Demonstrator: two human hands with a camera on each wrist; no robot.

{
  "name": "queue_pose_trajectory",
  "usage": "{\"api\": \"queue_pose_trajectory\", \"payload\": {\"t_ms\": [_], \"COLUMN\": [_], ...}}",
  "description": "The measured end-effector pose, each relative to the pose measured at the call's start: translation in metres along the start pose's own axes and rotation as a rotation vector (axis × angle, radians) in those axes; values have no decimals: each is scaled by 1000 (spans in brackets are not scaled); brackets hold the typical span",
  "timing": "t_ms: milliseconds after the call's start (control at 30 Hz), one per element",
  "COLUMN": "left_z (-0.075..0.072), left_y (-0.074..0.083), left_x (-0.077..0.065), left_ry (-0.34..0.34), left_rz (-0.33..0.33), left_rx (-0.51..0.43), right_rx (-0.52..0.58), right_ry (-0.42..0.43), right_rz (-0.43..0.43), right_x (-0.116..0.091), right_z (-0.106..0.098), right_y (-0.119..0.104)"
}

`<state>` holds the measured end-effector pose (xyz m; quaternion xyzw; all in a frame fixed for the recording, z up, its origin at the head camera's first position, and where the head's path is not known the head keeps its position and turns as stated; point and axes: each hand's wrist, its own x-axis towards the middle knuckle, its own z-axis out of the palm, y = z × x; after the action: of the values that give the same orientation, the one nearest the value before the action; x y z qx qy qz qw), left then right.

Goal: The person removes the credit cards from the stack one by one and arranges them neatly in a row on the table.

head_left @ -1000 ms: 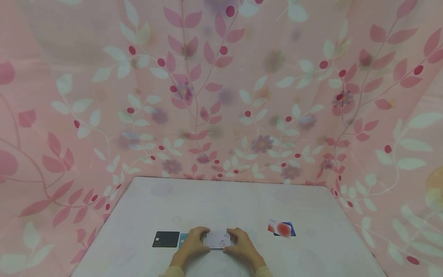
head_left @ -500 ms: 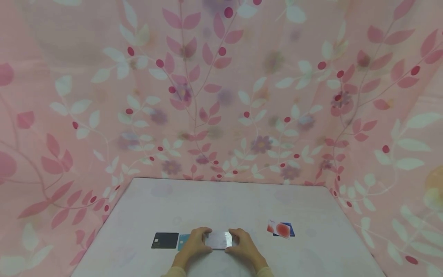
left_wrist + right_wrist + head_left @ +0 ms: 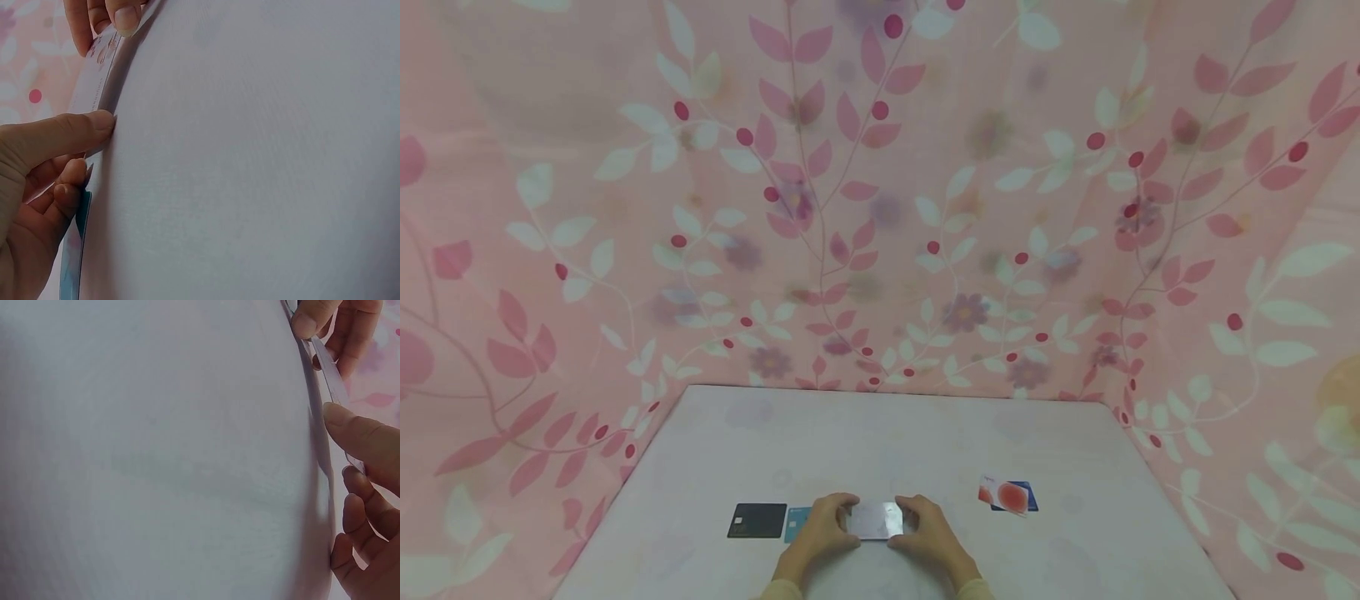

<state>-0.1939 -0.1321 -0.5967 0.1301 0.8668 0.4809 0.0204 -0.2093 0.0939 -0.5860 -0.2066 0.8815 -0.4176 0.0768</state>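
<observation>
A pale card [image 3: 875, 521] with a bright sheen on its right side lies between both hands, near the front of the white table. My left hand [image 3: 823, 527] pinches its left end between thumb and fingers, and my right hand [image 3: 931, 532] pinches the right end the same way. From the left wrist, the card [image 3: 94, 87] appears at a steep angle with some print on it. A thin strip of the card [image 3: 333, 378] shows in the right wrist view. Partly behind my left hand lies a light blue card [image 3: 796, 525].
Left of the blue card lies a black card [image 3: 757, 521] with a chip. To the right, a white card with a red circle [image 3: 1012, 497] overlaps a dark blue card [image 3: 1026, 493]. Pink floral cloth [image 3: 880, 250] hangs round the white table [image 3: 880, 433].
A second ago the held card showed printed marks; since half a second ago a bright sheen covers its right side, so it has tilted slightly. Both hands keep their grip almost in place.
</observation>
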Motion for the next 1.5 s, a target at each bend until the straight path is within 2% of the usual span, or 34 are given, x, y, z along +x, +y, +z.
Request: {"api": "queue_pose_trajectory", "payload": {"t_ms": [233,533,733,1000,1500], "left_z": [-3,-10,-12,-13,-15], "left_y": [2,-3,-4,-5,-9], "left_x": [-3,-4,-6,-7,-9], "left_ry": [9,55,25,34,38], "left_rz": [-8,45,-1,-32,-36], "left_rx": [-4,122,82,59,16], "right_rx": [6,22,17,10,-15], "right_ry": [6,11,4,4,-17], "right_rz": [-24,-107,-116,-119,-80], "right_x": [0,4,4,6,7], "right_z": [0,6,8,9,15], "right_y": [-4,-5,-6,-6,-3]}}
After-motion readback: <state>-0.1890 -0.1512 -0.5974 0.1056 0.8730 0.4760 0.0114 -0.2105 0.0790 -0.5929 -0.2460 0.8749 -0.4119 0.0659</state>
